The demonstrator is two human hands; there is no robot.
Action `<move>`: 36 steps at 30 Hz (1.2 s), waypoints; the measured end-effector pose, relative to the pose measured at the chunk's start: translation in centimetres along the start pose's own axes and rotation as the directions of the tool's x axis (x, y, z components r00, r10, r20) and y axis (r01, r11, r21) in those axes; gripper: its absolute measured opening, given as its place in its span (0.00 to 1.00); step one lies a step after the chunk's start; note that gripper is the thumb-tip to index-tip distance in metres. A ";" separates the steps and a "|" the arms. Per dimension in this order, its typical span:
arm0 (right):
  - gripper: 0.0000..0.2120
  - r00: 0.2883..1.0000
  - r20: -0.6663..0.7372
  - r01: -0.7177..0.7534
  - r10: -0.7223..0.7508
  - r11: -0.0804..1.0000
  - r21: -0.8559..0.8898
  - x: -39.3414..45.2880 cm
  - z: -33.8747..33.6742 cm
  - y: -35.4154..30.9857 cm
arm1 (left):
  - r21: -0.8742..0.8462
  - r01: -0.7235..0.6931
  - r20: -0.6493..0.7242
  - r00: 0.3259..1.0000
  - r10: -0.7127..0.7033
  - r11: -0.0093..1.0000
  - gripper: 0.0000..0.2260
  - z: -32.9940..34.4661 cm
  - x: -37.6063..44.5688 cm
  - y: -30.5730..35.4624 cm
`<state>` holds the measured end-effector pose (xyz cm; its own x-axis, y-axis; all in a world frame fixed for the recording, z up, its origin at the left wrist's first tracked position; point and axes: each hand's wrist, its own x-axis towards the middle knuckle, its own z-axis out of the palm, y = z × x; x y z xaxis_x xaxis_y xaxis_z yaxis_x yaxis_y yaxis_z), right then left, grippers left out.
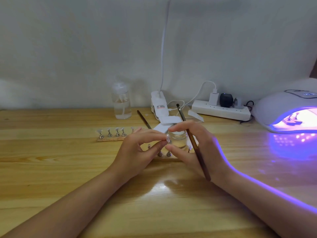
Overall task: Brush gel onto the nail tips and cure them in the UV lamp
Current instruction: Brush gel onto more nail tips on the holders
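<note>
1. Table (pixel 51 169), wooden, fills the lower frame; both forearms enter from the bottom corners.

2. Left hand (pixel 137 148), centre frame: thumb and fingertips pinch a small stand bearing a clear nail tip (pixel 167 138), lifted off the table, probably so it can be turned for coating.

3. Right hand (pixel 193 148), just right of it: grips a brown brush (pixel 192 140), which lies across the palm with one end pointing up and away; forefinger and thumb reach toward the tip, apparently to steady or adjust it.

4. Glass jar (pixel 178 138), directly behind the fingers, likely the gel, within easy dipping reach.

5. Near strip (pixel 169 156) with metal stands, partly hidden under the hands.

6. Far strip (pixel 111 137), left of centre, carrying a row of mounted tips, seemingly waiting.

7. Second brush (pixel 144 119), lying beyond.

8. Clear bottle (pixel 121 103), clip lamp base (pixel 158 104), power strip (pixel 221 109), along the wall.

9. UV lamp (pixel 283 109), right edge, lit violet; stands visible inside, presumably curing.
</note>
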<state>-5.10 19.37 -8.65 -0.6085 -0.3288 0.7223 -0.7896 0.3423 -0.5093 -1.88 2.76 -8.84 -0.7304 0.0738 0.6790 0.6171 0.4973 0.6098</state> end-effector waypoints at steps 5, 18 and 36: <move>0.15 1.000 0.000 0.030 -0.030 0.999 0.020 0.0 0.0 0.2 | 0.014 -0.041 -0.004 0.999 0.041 0.999 0.09 0.1 0.1 -0.3; 0.13 1.000 -0.016 0.025 -0.024 0.998 0.064 0.1 -0.4 0.0 | 0.013 0.022 0.059 0.998 -0.022 1.000 0.10 0.0 0.1 -0.5; 0.11 0.987 0.149 0.082 -0.064 0.989 -0.121 0.0 -1.9 2.3 | 0.040 0.232 0.196 0.952 -0.236 0.972 0.18 -0.1 -0.1 -1.7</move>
<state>-6.75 21.79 -8.90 -0.5620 -0.4776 0.6753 -0.8215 0.4177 -0.3881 -2.81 1.85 -9.95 -0.8980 0.1226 0.4225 0.4183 0.5353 0.7338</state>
